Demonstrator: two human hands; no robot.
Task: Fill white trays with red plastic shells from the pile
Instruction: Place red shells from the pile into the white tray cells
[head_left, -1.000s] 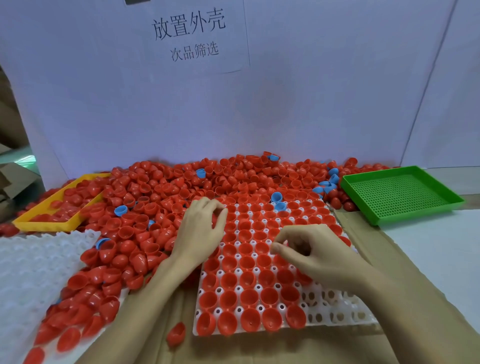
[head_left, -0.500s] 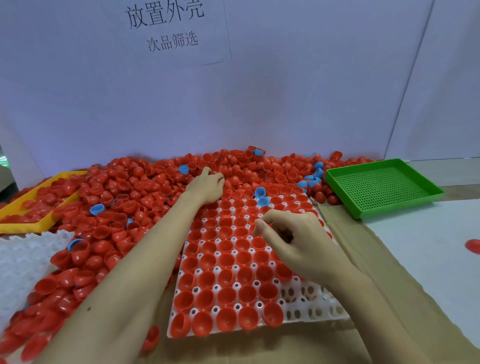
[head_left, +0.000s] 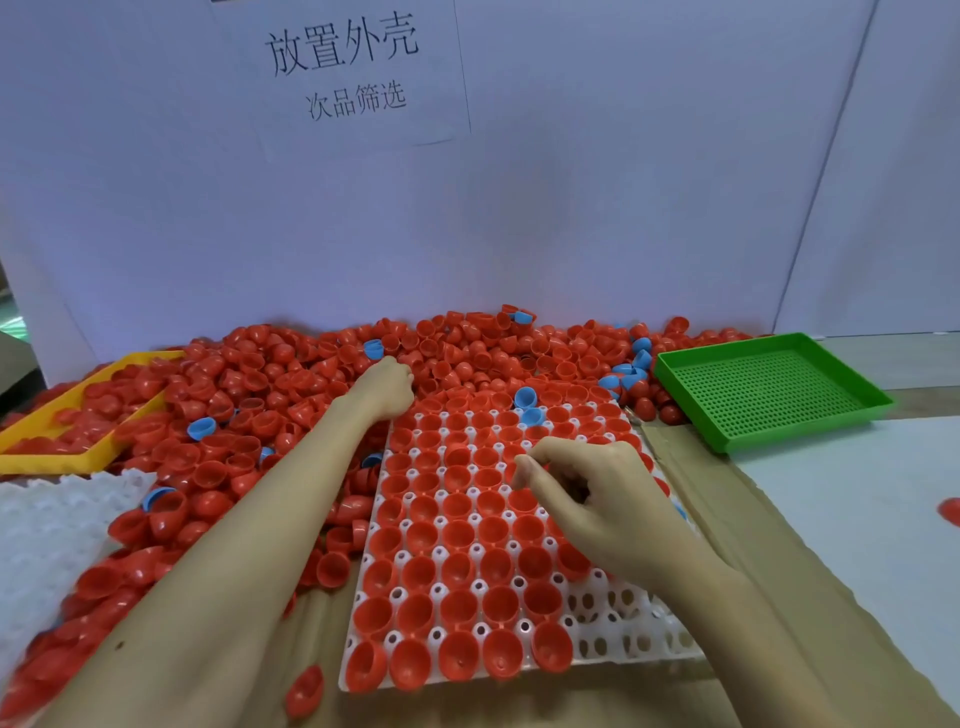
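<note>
A white tray (head_left: 631, 631) lies in front of me, most of its cups holding red shells (head_left: 457, 566), with bare cups at its near right corner. The pile of red shells (head_left: 291, 374) spreads behind and to the left of it. My left hand (head_left: 387, 387) is stretched out to the pile just past the tray's far left corner, its fingers curled down into the shells. My right hand (head_left: 587, 493) hovers over the middle right of the tray with fingers curled and thumb meeting forefinger. Whatever it pinches is hidden.
A few blue shells (head_left: 524, 397) lie mixed in the pile and on the tray's far rows. A green perforated tray (head_left: 769, 389) sits at the right, a yellow tray (head_left: 78, 457) with red shells at the left, and a second white tray (head_left: 47, 525) at the near left. One red shell (head_left: 950, 509) lies on the white sheet at the right.
My left hand has reached away from the tray's left side into the pile and curled its fingers there. My right hand has stayed over the tray in the same pinch.
</note>
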